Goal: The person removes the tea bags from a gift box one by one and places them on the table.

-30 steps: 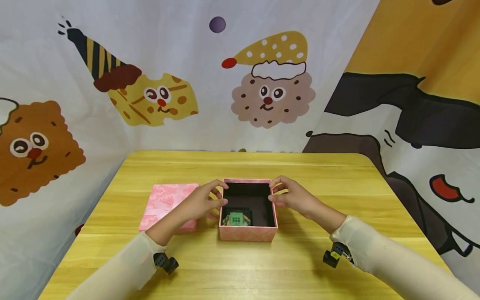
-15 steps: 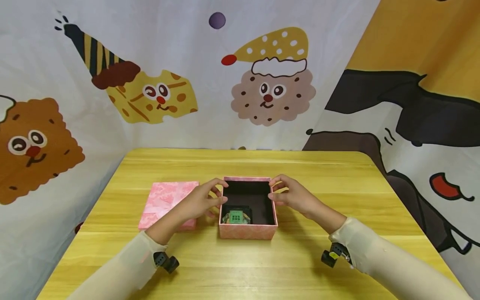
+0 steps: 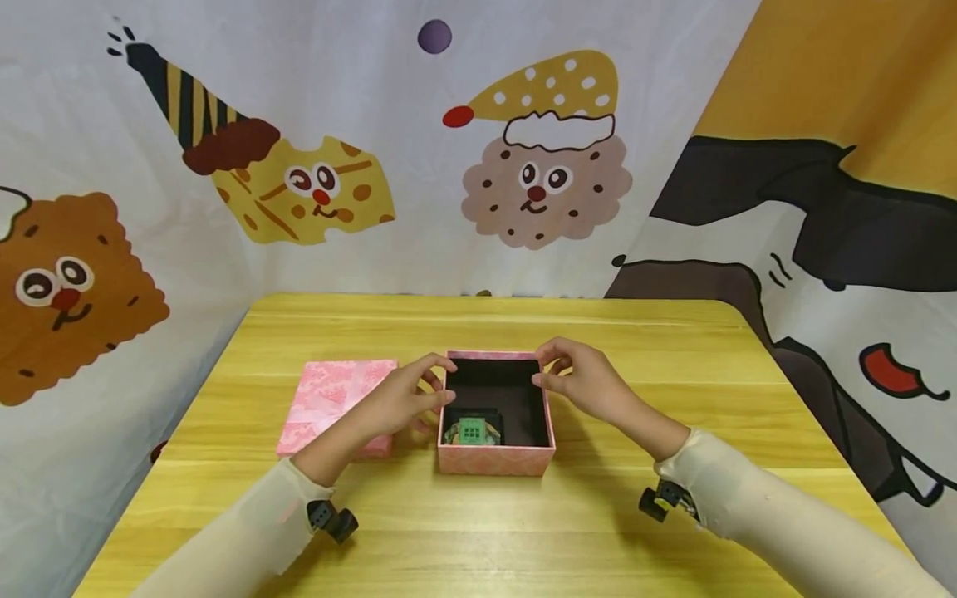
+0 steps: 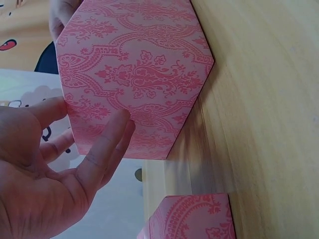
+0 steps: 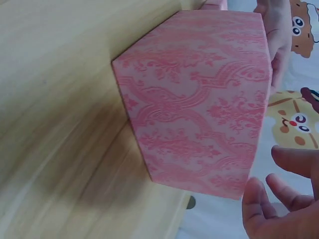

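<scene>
A pink patterned box [image 3: 496,461] stands on the table with its top uncovered and a dark interior. Inside, near its front left corner, lies a small dark item with a green square label [image 3: 472,431]; its kind is unclear. My left hand [image 3: 399,399] holds the box's left wall, thumb and index at the rim, other fingers along the outside in the left wrist view. At the far right corner is my right hand [image 3: 594,378], fingertips by the rim. In the right wrist view its thumb [image 5: 294,160] stands apart from the wall.
The pink lid [image 3: 336,394] lies left of the box, partly behind my left forearm. Wooden tabletop [image 3: 493,540] extends around both. A cloth with cartoon prints [image 3: 434,166] hangs behind the table.
My right hand has shifted slightly up and toward the far right corner of the box. The left hand, box and lid keep their places; the head view has tilted slightly.
</scene>
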The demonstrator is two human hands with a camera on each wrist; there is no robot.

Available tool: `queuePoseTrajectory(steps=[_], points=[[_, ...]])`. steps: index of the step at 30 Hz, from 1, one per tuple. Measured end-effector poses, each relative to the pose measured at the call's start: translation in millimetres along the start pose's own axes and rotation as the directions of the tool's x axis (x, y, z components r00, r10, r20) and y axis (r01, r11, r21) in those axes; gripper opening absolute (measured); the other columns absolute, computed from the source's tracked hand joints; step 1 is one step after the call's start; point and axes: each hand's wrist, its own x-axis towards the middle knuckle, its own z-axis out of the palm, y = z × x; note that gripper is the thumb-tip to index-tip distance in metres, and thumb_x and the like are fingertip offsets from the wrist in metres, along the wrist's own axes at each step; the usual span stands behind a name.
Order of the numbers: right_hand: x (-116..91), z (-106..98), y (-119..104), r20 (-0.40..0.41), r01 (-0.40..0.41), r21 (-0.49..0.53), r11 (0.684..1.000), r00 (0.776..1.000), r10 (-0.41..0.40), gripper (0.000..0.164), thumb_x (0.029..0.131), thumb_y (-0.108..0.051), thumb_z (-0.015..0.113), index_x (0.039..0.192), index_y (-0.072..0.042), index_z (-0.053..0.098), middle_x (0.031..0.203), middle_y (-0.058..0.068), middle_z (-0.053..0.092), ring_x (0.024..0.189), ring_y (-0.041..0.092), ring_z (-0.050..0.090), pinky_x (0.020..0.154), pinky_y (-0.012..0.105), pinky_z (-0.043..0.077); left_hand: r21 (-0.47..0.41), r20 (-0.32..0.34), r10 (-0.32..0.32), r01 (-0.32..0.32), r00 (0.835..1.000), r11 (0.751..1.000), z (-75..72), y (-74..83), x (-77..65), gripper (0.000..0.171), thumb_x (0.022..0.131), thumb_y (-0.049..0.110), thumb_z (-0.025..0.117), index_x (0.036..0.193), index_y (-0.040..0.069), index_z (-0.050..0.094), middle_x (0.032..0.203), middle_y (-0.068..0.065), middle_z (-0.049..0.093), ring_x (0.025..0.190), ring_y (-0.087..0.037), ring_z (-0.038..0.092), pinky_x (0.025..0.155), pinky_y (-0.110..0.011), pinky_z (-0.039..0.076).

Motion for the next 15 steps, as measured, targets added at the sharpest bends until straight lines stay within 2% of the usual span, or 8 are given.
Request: queuePoseTrajectory(steps=[4,8,15], points=[[1,-1,-6,0.031,-0.009,0.035,0.999,0.999,0.008,0.025,0.096,-0.015,0.075,0.119,-0.009,0.068,0.116,0.015,0.068,0.101,0.026,0.068,0.080,0.037,0.061,0.004,-0.002,0.000,0.000,1.000,1.000,-0.1,1.7,-0.1,0.040,0.102,0.014,0.067,0.139,0.016,0.053,0.113,-0.017,0.056,0.084,-0.024,0.069,0.063,-0.050,0.064],[4,0,-11,0.072,-0.030,0.113,0.993,0.997,0.022,0.027,0.097,-0.013,0.074,0.122,-0.006,0.067,0.116,0.014,0.069,0.099,0.025,0.070,0.083,0.039,0.062,0.008,-0.003,-0.002,0.002,1.000,1.000,0.2,3.3,-0.5,0.040,0.102,0.013,0.067,0.139,0.015,0.053,0.112,-0.017,0.056,0.084,-0.024,0.069,0.063,-0.050,0.064],[11,7,-19,0.164,-0.084,0.254,0.964,0.986,0.042,0.037,0.099,-0.009,0.070,0.132,0.004,0.060,0.120,0.021,0.066,0.102,0.027,0.071,0.089,0.038,0.062,0.006,-0.003,-0.008,0.008,1.000,1.000,0.4,3.2,-0.6,0.040,0.102,0.014,0.067,0.139,0.015,0.053,0.112,-0.018,0.056,0.084,-0.025,0.069,0.064,-0.051,0.064]])
